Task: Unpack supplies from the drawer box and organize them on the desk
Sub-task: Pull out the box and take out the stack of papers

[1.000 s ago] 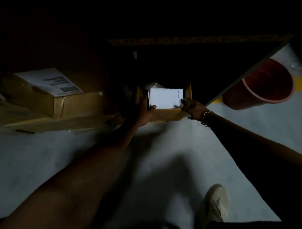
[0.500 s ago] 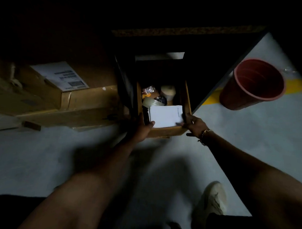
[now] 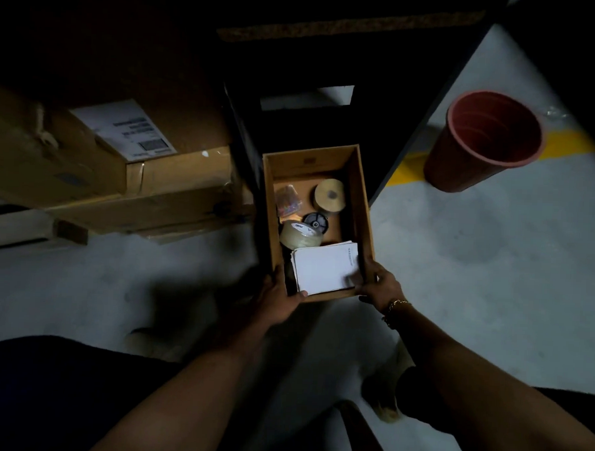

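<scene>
A brown drawer box [image 3: 364, 197] sits out from under the dark desk [image 3: 345, 58], over the grey floor. My left hand [image 3: 280, 302] grips its near left corner. My right hand [image 3: 378, 285] grips its near right corner, fingers over the rim. Inside lie a stack of white paper [image 3: 325, 268] at the near end, a clear tape roll [image 3: 299, 234], a black round part [image 3: 316, 222], a tan roll [image 3: 328, 194] and a small bag of coloured bits [image 3: 288, 199].
Taped cardboard boxes with a white label [image 3: 124, 128] lie to the left on the floor. A red bucket [image 3: 484, 140] stands at the right by a yellow floor line. My shoe [image 3: 389, 394] and a stool edge are below.
The drawer box has slid further out from under the desk toward me, so its whole inside now shows. Both hands kept their hold on its near corners.
</scene>
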`<state>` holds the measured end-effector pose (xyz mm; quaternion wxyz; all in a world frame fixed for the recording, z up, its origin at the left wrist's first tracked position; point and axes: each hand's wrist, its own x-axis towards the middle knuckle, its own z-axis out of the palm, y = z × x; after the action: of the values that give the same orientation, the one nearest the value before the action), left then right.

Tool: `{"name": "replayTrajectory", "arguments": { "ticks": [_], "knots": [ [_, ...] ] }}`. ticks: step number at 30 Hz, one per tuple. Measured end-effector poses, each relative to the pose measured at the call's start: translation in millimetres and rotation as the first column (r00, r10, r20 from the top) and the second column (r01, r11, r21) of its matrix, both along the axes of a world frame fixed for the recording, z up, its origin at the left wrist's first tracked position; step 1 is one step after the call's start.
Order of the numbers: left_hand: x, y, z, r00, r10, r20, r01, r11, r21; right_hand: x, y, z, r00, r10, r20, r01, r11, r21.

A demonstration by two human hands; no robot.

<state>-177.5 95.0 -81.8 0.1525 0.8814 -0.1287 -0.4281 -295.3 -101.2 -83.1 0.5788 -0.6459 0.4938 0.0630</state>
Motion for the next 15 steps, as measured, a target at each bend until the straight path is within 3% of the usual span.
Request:
{"name": "replayTrajectory", "arguments": {
  "ticks": [4,6,8,10,13,15],
  "knots": [
    [4,4,-8,0.999,-0.03,-0.044,0.031,0.999,0.017,-5,-8,-11,0.996,0.078,-0.051,-0.078,0.997,0.001],
    [6,-2,-7,0.977,-0.115,0.178,0.1,0.991,0.09,-6,-13,-12,0.979,0.174,-0.104,-0.177,0.984,-0.017],
    [9,-15,-2,0.85,-0.209,0.484,0.163,0.977,0.135,-7,-13,-14,0.961,0.239,-0.138,-0.246,0.969,-0.032],
    [13,-36,-1,0.743,-0.28,0.608,0.264,0.957,0.119,-8,-12,-15,0.946,0.282,-0.162,-0.296,0.952,-0.072],
    [20,-71,-7,0.691,-0.432,0.579,0.476,0.875,0.084,-12,-14,-23,0.913,0.35,-0.212,-0.385,0.91,-0.156],
    [28,-91,-15,0.752,-0.511,0.415,0.549,0.835,0.034,-14,-17,-28,0.894,0.384,-0.233,-0.428,0.885,-0.183]
  ]
}}
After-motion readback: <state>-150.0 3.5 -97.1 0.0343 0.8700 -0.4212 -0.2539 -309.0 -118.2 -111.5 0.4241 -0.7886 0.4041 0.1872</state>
